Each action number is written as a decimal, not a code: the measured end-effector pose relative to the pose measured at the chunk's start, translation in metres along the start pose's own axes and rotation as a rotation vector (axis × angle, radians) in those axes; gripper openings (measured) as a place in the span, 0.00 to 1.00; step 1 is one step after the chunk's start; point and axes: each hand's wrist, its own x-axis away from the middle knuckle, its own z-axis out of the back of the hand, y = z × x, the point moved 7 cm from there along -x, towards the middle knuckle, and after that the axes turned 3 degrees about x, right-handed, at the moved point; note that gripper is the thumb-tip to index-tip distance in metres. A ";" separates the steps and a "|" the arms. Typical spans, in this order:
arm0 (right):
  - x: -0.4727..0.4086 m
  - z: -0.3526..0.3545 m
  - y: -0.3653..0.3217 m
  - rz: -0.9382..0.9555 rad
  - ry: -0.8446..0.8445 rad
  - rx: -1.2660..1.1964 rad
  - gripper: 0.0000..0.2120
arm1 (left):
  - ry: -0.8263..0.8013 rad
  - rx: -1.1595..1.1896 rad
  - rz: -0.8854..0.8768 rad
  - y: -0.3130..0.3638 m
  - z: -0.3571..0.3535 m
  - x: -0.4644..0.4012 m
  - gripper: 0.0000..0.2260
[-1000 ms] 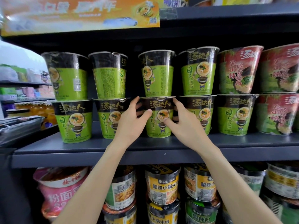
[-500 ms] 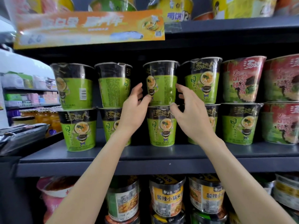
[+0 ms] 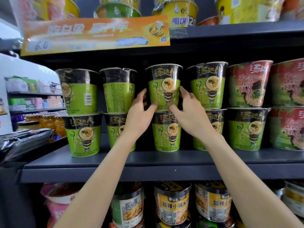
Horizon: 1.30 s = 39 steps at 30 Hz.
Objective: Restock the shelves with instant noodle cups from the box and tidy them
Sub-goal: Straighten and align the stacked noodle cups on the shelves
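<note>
From the head camera, both arms reach up to the middle shelf (image 3: 115,163), where green noodle cups stand two high in a row. The left hand (image 3: 139,114) and the right hand (image 3: 190,116) grasp the same upper green cup (image 3: 164,86) from either side, fingers curled round its lower wall and thumbs pressed near its base. That cup sits upright on the lid of the lower green cup (image 3: 166,130), third stack from the left, with its label facing out. Just left of it, another upper cup (image 3: 119,89) shows its printed back instead of the picture, and the far-left upper cup (image 3: 79,91) shows a barcode. To the right, past two more green stacks, stand the red cups (image 3: 246,83), also two high. An orange price banner (image 3: 95,35) hangs from the shelf above. Below, the bottom shelf carries yellow-labelled tubs (image 3: 172,206), tightly packed.
</note>
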 end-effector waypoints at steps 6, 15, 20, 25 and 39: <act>-0.005 -0.003 0.003 -0.011 -0.028 0.010 0.35 | 0.001 -0.111 -0.075 0.001 -0.008 0.002 0.32; -0.004 -0.001 0.003 0.018 -0.054 0.035 0.36 | 0.106 -0.307 -0.088 -0.002 -0.006 -0.004 0.30; -0.002 -0.002 0.008 0.009 -0.065 -0.014 0.34 | 0.138 -0.277 -0.089 -0.004 -0.004 -0.005 0.29; 0.014 -0.004 0.009 0.012 -0.034 -0.124 0.31 | 0.119 -0.185 -0.058 -0.010 -0.008 0.006 0.26; 0.067 -0.040 0.032 -0.158 -0.147 -0.307 0.36 | -0.027 -0.119 -0.056 -0.034 -0.019 0.016 0.38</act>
